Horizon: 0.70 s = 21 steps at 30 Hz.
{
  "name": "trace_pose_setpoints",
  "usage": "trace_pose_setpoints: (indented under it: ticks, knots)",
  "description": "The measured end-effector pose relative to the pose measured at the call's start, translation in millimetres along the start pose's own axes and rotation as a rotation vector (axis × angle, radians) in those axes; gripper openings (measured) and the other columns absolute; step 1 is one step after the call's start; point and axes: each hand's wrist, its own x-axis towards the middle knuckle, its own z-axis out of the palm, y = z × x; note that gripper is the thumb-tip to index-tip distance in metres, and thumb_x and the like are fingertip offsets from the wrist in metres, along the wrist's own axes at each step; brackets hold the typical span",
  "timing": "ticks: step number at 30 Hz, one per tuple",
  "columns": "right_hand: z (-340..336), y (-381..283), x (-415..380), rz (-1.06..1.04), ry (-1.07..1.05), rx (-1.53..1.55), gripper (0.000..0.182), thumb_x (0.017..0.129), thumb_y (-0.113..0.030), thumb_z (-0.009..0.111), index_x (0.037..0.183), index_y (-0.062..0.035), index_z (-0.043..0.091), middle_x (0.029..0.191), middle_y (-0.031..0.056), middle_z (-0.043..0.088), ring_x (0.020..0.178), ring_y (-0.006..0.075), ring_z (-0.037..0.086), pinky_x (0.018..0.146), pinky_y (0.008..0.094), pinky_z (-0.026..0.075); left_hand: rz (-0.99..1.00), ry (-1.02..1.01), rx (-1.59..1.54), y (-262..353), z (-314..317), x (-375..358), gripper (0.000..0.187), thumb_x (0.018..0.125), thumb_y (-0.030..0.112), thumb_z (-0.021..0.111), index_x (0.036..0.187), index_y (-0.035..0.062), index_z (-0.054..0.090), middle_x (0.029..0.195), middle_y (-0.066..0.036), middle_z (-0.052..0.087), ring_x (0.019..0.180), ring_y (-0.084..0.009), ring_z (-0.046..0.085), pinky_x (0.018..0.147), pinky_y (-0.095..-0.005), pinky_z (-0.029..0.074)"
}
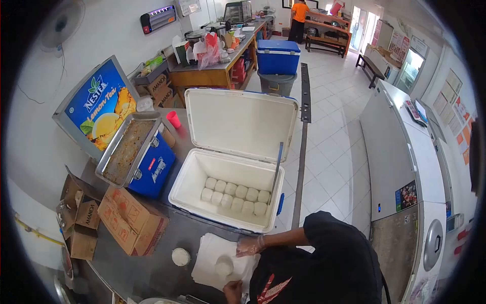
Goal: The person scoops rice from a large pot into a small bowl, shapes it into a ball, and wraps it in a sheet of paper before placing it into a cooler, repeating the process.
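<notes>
A stack of white paper sheets lies on the dark worktop, with a round white bun on it. My right hand, in a clear plastic glove, grips the paper at its upper right edge. Lower down, my left hand has its fingers curled at the paper's near edge, beside the bun. To the left of the paper stands a small round tub with something white in it. Beyond the hands, an open white cooler holds rows of round white buns.
A cardboard box and a blue cooler carrying a metal tray stand left. A long utensil leans in the white cooler. Behind are a red cup and a lidded blue cooler. Someone in orange stands far back.
</notes>
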Motion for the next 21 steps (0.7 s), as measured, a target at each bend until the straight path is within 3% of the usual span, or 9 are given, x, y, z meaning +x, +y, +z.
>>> trace_pose_setpoints:
  ticks: [4,7,9,12,13,15,17,19,21]
  knots:
    - [-14.4,-13.8,0.5,0.286,-0.185,0.098,0.046,0.101,-0.040,0.057,0.093,0.0034,0.070,0.086,0.0252,0.068,0.079,0.0387,0.066,0.070,0.0481,0.050,0.062,0.051,0.188,0.3,-6.3,-0.3,0.032,0.096,0.026,0.068,0.116,0.0018,0.072,0.106,-0.022,0.074,0.088,-0.0367,0.069,0.084,-0.0462,0.053]
    - [-20.7,-43.4,-3.1,-0.177,0.246,0.088,0.054,0.098,-0.047,0.058,0.069,-0.0013,0.065,0.066,0.0218,0.060,0.059,0.0408,0.058,0.061,0.0504,0.047,0.062,0.328,0.258,38.5,-2.1,-13.2,0.033,0.095,0.025,0.070,0.111,-0.0035,0.069,0.103,-0.024,0.072,0.086,-0.0363,0.068,0.078,-0.0457,0.053]
    - [-28.7,-65.7,-9.4,-0.219,0.283,-0.239,0.045,0.095,-0.044,0.060,0.074,-0.0046,0.066,0.073,0.0178,0.063,0.068,0.0374,0.061,0.063,0.0491,0.047,0.193,0.522,0.336,58.2,8.5,-17.6,0.032,0.094,0.023,0.071,0.105,-0.0068,0.067,0.097,-0.024,0.071,0.084,-0.0362,0.067,0.076,-0.0456,0.052]
    - [1.4,-43.8,-3.0,0.001,-0.052,-0.589,0.033,0.097,-0.042,0.056,0.089,-0.0116,0.064,0.088,0.0121,0.062,0.088,0.0326,0.059,0.076,0.0479,0.046,0.568,0.716,0.561,70.3,15.3,-25.1,0.031,0.096,0.021,0.071,0.098,-0.0093,0.064,0.092,-0.021,0.070,0.081,-0.0321,0.065,0.072,-0.0430,0.051]
    - [15.3,-22.3,-0.5,0.120,-0.232,-0.678,0.029,0.099,-0.042,0.054,0.095,-0.0142,0.062,0.093,0.0102,0.060,0.095,0.0310,0.058,0.082,0.0477,0.045,0.535,0.719,0.571,77.6,15.1,-27.4,0.025,0.091,0.017,0.071,0.097,-0.0067,0.068,0.093,-0.020,0.071,0.085,-0.0322,0.066,0.077,-0.0441,0.051]
    - [16.6,0.8,-9.0,-0.118,0.088,-0.413,0.024,0.098,-0.037,0.053,0.092,-0.0155,0.060,0.093,0.0095,0.059,0.093,0.0306,0.057,0.083,0.0472,0.045,0.433,0.733,0.589,86.7,16.8,-46.6,0.017,0.082,0.009,0.073,0.095,-0.0014,0.074,0.096,-0.017,0.074,0.092,-0.0325,0.068,0.086,-0.0462,0.051]
    - [23.4,27.0,-19.4,-0.344,0.230,-0.332,0.021,0.099,-0.032,0.051,0.089,-0.0151,0.058,0.093,0.0092,0.057,0.093,0.0304,0.056,0.084,0.0465,0.045,0.333,0.574,0.426,0.6,23.1,-33.2,0.030,0.075,0.015,0.075,0.104,0.0068,0.076,0.107,-0.015,0.071,0.113,-0.0373,0.059,0.100,-0.0530,0.040]
    - [47.2,63.6,-34.1,-0.216,0.212,-0.099,0.024,0.102,-0.030,0.046,0.097,-0.0119,0.060,0.103,0.0107,0.059,0.100,0.0322,0.055,0.090,0.0476,0.045,0.345,0.529,0.564,-82.2,37.7,-23.3,0.026,0.089,0.019,0.064,0.112,0.0121,0.075,0.118,-0.014,0.070,0.123,-0.0380,0.055,0.108,-0.0564,0.035]
    - [25.9,53.8,-50.5,-0.373,0.265,-0.057,0.022,0.098,-0.029,0.052,0.103,-0.0114,0.065,0.105,0.0102,0.063,0.107,0.0346,0.058,0.099,0.0496,0.044,0.143,0.378,0.576,-21.2,35.4,-51.1,0.028,0.091,0.019,0.062,0.116,0.0132,0.073,0.125,-0.010,0.069,0.133,-0.0366,0.049,0.117,-0.0567,0.026]
